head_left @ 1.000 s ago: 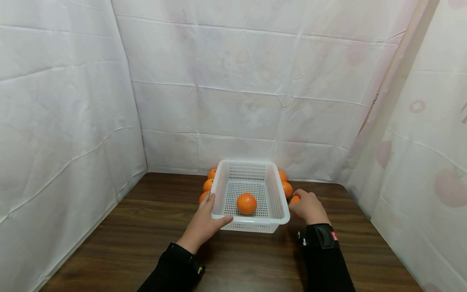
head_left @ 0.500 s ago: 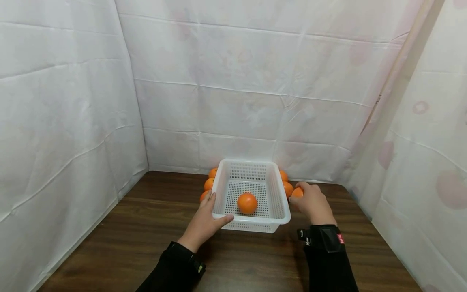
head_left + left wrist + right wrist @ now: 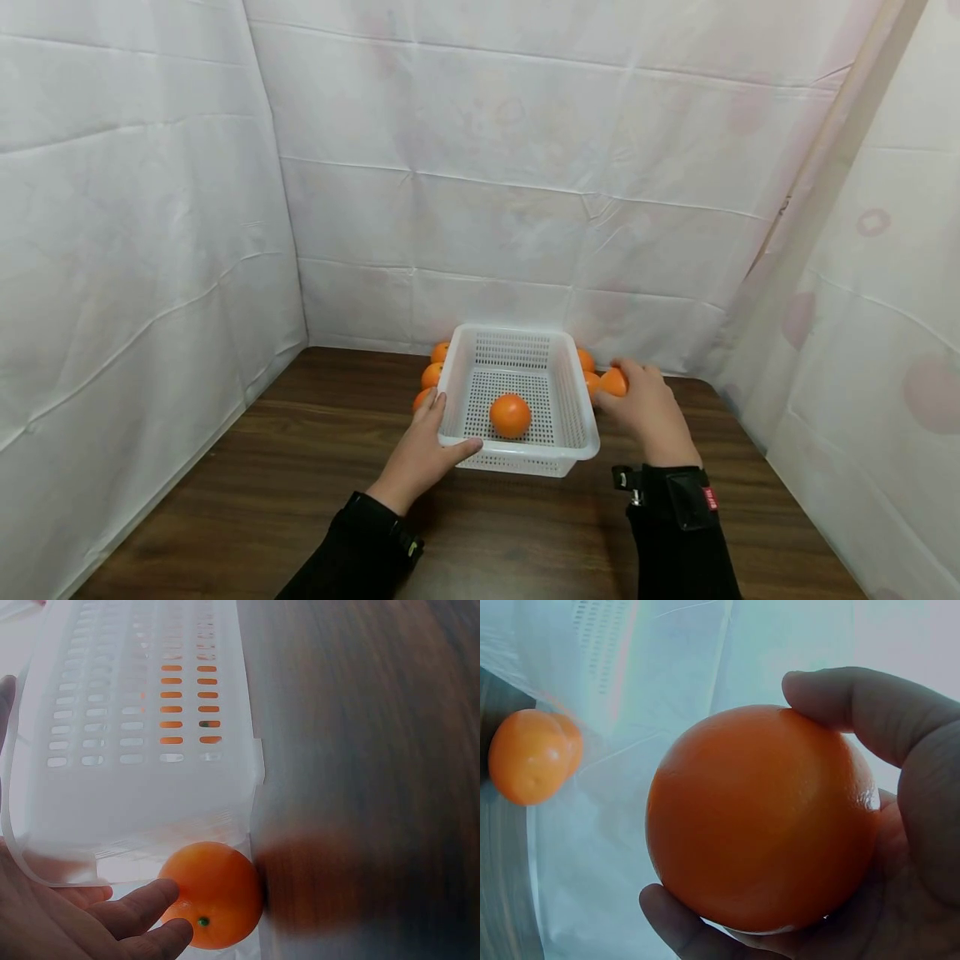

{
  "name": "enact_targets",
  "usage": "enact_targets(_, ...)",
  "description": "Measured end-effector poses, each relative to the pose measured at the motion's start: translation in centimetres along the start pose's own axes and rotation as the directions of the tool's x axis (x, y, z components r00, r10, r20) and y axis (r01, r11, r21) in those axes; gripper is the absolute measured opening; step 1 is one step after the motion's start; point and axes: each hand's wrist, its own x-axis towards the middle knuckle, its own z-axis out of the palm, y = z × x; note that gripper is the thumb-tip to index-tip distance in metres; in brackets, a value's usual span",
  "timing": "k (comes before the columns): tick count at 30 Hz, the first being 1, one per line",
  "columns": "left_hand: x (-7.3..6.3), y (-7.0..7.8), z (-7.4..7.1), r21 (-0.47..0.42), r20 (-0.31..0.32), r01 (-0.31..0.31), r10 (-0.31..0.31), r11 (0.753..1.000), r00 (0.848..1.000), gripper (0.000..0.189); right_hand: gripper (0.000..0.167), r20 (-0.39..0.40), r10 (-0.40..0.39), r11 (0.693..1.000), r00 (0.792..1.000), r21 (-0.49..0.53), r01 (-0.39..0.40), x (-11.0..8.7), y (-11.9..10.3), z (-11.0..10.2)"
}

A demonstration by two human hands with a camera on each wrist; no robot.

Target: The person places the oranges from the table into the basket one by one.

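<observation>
A white perforated plastic basket (image 3: 566, 375) stands on the table, with one orange (image 3: 510, 416) inside near its front end. My left hand (image 3: 420, 454) holds the basket's front left corner, thumb along the front rim and fingers down the left side. In the left wrist view, its fingertips reach an orange (image 3: 214, 896) beside the basket. My right hand (image 3: 648, 412) grips another orange (image 3: 761, 817), thumb on one side and fingers curled round the other. That hand is just right of the basket, lifted off the table.
Several oranges (image 3: 432, 375) line the basket's left side. On its right, two more oranges (image 3: 532, 757) sit near the back, partly hidden in the head view. White cloth (image 3: 487, 208) walls in the dark wooden table (image 3: 300, 475).
My right hand has raised its orange from beside the basket's right side, up and slightly to the right. The left hand and the basket keep their places.
</observation>
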Motion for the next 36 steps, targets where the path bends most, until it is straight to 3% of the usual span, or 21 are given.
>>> enact_targets(13, 0.1, -0.1, 0.0, -0.001, -0.001, -0.002, 0.002, 1.000, 1.000, 0.114, 0.072, -0.071, -0.052, 0.998, 0.996, 0.016, 0.053, -0.7, -1.0, -0.7)
enact_targets(19, 0.0, -0.1, 0.0, -0.003, 0.002, 0.001, -0.001, 1.000, 1.000, 0.115, 0.073, -0.117, -0.106, 0.993, 0.988, 0.036, 0.111, -1.1, -1.4, -1.1)
enact_targets(36, -0.1, 0.1, -0.1, -0.004, 0.000, 0.002, -0.002, 1.000, 1.000, 0.112, 0.078, -0.228, -0.138, 0.978, 0.964, 0.123, 0.169, -1.2, -1.8, -1.3)
